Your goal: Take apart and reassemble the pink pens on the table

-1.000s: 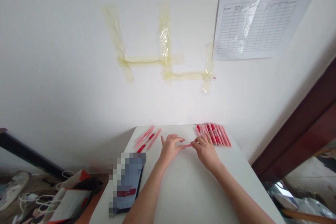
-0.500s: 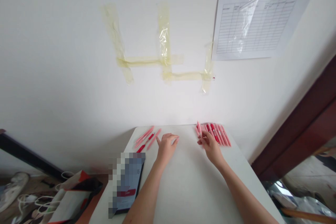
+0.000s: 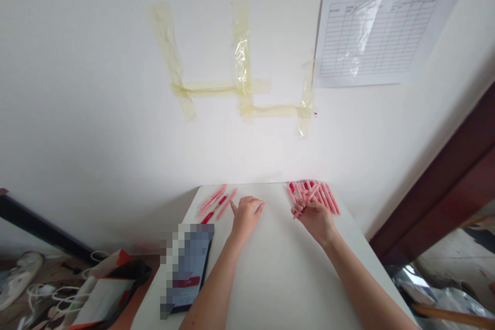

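My right hand (image 3: 317,217) is closed around a pink pen (image 3: 306,199) that slants up to the right, just in front of a row of several pink and red pens (image 3: 325,197) at the far right of the white table (image 3: 278,273). My left hand (image 3: 246,215) rests on the table with fingers loosely curled and nothing in it. It lies beside a smaller group of pink and red pens (image 3: 216,203) at the far left.
A phone (image 3: 188,269) lies at the table's left edge. Yellowed tape strips (image 3: 243,77) and a printed form (image 3: 377,36) hang on the white wall behind. A paper bag (image 3: 104,289) and cables lie on the floor at left; a dark wooden frame (image 3: 444,201) stands at right.
My hands, together at the table's middle on one pink pen, have parted. The right hand carried the pen to the right-hand row and tilted it; the left hand moved slightly left.
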Available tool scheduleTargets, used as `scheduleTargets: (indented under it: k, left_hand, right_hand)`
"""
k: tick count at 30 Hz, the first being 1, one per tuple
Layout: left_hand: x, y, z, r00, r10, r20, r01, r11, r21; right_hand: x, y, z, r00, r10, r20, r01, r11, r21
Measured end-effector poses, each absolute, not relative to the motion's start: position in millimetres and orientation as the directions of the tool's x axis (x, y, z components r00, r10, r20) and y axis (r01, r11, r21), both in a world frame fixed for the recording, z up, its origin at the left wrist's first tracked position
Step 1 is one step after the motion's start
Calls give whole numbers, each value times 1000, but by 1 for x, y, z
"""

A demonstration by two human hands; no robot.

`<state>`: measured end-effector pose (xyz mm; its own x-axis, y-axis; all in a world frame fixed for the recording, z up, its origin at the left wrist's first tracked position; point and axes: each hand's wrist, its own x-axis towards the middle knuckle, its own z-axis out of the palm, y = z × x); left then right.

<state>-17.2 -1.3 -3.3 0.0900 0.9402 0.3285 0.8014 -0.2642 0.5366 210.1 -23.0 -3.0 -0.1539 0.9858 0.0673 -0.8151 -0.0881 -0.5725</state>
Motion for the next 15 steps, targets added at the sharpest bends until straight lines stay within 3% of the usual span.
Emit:
scheduleTargets:
  k: [6, 15]
  left_hand:
    - [-17, 0, -6, 91, 937, 337, 803, -269, 531]
    - [-17, -2, -2, 93, 944, 315, 801, -259, 540]
  right_hand:
    - [218, -27, 5, -281, 959, 20, -889, -253, -382]
    - [223, -26, 1, -329, 944, 13, -881, -302, -364]
